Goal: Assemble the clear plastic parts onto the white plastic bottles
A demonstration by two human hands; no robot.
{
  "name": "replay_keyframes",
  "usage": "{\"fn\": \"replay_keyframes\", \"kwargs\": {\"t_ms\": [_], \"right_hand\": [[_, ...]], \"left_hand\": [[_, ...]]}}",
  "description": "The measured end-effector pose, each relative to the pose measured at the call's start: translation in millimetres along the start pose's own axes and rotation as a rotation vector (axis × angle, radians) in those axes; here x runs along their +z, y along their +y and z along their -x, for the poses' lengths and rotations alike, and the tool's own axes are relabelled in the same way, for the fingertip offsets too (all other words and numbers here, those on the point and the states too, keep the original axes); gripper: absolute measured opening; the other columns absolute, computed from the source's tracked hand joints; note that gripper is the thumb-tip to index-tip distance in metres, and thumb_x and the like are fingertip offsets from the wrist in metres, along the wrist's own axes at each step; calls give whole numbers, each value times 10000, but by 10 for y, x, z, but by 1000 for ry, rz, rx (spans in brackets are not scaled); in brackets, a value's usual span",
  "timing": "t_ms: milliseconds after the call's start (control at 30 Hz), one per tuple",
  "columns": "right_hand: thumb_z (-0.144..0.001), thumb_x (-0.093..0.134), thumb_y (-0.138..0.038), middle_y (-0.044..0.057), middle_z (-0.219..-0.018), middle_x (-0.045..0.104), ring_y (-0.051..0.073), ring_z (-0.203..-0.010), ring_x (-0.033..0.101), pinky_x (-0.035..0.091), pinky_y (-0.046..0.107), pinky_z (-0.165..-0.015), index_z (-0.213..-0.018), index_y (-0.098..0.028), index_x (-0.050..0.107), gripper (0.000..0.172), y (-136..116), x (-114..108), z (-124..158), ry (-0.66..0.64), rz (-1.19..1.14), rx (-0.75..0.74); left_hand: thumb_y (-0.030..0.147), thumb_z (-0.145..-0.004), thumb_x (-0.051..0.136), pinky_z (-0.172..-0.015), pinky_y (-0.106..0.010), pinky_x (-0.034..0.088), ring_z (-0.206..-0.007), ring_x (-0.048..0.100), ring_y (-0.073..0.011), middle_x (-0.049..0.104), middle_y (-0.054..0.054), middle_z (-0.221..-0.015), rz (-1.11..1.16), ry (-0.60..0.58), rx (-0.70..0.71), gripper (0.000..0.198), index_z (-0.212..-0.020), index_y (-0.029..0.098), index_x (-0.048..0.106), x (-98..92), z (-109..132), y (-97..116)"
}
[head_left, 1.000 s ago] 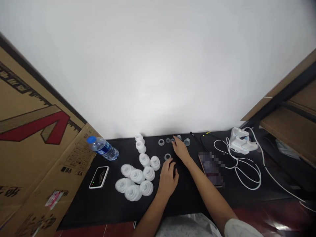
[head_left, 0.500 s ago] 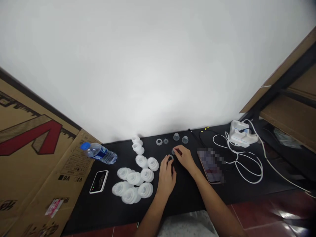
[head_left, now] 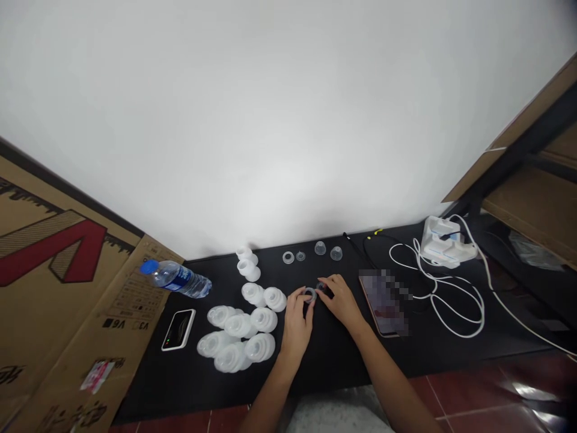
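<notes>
Over the middle of the black table, my left hand [head_left: 298, 314] pinches a clear plastic ring [head_left: 309, 294] between thumb and fingers. Just to its right, my right hand [head_left: 339, 299] grips a small translucent piece [head_left: 320, 287], partly hidden by the fingers. The two pieces are close together; whether they touch I cannot tell. Behind my hands lie another clear ring [head_left: 288, 257], a small nipple-shaped piece [head_left: 300, 256] and two clear domed caps [head_left: 320, 248]. Several white translucent ringed plastic pieces [head_left: 238, 325] sit in a group left of my left hand.
A blue-capped water bottle [head_left: 178, 278] lies at the left beside a white-framed device [head_left: 178, 329] and a cardboard box [head_left: 103, 313]. To the right are a phone [head_left: 383, 304], looped white cables [head_left: 435, 300] and a white charger block [head_left: 444, 242]. A white wall [head_left: 288, 120] rises behind.
My left hand has picked up the ring, now pinched upright by thumb and fingers. My right hand has shifted slightly lower and closer to it with the small piece.
</notes>
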State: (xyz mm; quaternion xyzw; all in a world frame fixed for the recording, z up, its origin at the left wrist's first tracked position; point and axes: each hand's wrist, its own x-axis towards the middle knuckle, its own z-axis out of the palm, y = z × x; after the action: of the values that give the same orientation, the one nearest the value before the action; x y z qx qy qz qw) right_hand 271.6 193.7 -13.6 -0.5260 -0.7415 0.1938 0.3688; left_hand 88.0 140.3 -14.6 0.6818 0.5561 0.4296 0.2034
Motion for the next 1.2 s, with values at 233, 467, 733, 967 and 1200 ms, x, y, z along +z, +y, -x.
{"fn": "replay_keyframes", "kwargs": {"t_ms": [233,467,733,967,1200], "right_hand": [[-1036,654,-204,149,-1188,656,330,-1081,650,632,520,-940,-1314,-264,776,309,-40,33,11,25,74,-34],[-1062,567,-139,146,-1260,688,295,-1054,679,642,499,-954,-1452,-305,699,444,-123,88,26,-57,78,-103],[-993,598,-128,125,-1251,713,271,-1091,731,663,457,-958,-1354,-282,704,407,-147,115,49,-12,-251,-94],[-944,683,-230,66,-1077,805,234,-957,787,645,401,-910,-1254,-248,715,312,-187,67,6,-66,-539,87],[-974,707,-324,55,-1065,840,223,-966,793,601,368,-886,-1463,-249,578,512,-205,-118,-38,-296,-815,154]], "left_hand": [[353,-1070,648,-1023,-497,640,-1222,743,-291,735,-133,-1312,154,94,-58,137,-1075,237,721,-29,-38,-39],[353,-1086,626,-1026,-474,657,-1259,728,-276,702,-132,-1368,287,80,-81,150,-1119,242,721,-33,-22,-32],[380,-1052,684,-976,-476,675,-1211,744,-287,728,-123,-1273,270,66,-66,151,-1073,234,720,-40,-53,-22],[412,-1030,734,-1066,-500,659,-1222,768,-276,721,-134,-1313,494,130,-192,366,-1314,226,596,41,-28,-42],[433,-1047,704,-1054,-485,672,-1229,765,-286,702,-135,-1333,443,73,-168,368,-1350,229,658,9,-26,-77]]}}
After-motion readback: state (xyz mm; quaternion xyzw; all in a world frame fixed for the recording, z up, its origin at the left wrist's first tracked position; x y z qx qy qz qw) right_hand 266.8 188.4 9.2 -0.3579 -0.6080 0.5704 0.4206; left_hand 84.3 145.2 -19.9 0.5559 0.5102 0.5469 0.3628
